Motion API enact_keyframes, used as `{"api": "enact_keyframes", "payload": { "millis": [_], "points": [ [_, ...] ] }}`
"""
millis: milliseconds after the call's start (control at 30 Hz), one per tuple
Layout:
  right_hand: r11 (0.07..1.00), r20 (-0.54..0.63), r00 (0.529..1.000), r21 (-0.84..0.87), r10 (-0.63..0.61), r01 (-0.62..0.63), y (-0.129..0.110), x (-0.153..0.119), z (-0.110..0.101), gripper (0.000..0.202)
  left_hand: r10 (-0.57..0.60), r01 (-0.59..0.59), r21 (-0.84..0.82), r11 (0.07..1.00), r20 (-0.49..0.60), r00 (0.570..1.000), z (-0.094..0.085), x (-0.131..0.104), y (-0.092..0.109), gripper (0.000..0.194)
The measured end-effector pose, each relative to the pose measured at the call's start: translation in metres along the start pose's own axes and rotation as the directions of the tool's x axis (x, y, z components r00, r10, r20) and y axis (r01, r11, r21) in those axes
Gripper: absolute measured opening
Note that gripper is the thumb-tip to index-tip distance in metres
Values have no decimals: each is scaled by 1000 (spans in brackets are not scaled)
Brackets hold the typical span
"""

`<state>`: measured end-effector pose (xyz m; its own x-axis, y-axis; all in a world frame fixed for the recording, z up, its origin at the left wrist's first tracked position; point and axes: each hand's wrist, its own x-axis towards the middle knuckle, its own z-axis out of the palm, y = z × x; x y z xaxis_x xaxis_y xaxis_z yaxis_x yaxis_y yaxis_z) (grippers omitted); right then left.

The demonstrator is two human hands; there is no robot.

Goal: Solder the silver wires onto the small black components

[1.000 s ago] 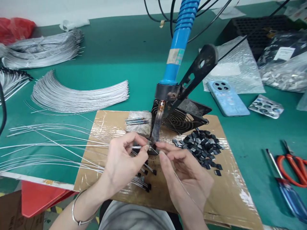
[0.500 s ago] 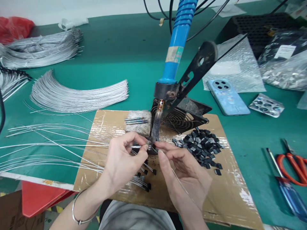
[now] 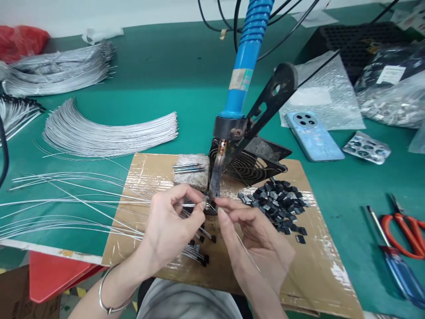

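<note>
My left hand [image 3: 174, 221] is pinching pale wires [image 3: 129, 202] by the soldering iron's tip [image 3: 215, 184]; my right hand [image 3: 260, 243] is pinching a thin strand [image 3: 249, 256], maybe solder, there. I should be bracing both, clear of its heat. Black pieces [image 3: 284, 204] are lying right.

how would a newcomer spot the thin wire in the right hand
Find the blue-handled iron above the brown cardboard. Beside its tip, the right hand pinches the thin wire, which trails down over that hand. Unlike the white wires grouped at left, it runs alone.

Glossy plastic soldering-iron handle [image 3: 248, 51], dull metal barrel [image 3: 217, 173], glossy-streaked cardboard [image 3: 320, 270], smooth tabletop [image 3: 142, 101]
</note>
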<state>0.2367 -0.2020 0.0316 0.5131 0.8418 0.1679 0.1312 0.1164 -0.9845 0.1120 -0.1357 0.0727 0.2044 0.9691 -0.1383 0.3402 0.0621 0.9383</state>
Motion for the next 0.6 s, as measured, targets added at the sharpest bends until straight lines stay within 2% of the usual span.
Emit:
{"api": "enact_keyframes", "payload": {
  "millis": [600],
  "points": [
    [997, 41, 997, -37, -66, 67, 6, -2, -1, 14, -22, 22, 20, 1000, 10, 1000, 1, 0, -1, 9]
  ]
}}
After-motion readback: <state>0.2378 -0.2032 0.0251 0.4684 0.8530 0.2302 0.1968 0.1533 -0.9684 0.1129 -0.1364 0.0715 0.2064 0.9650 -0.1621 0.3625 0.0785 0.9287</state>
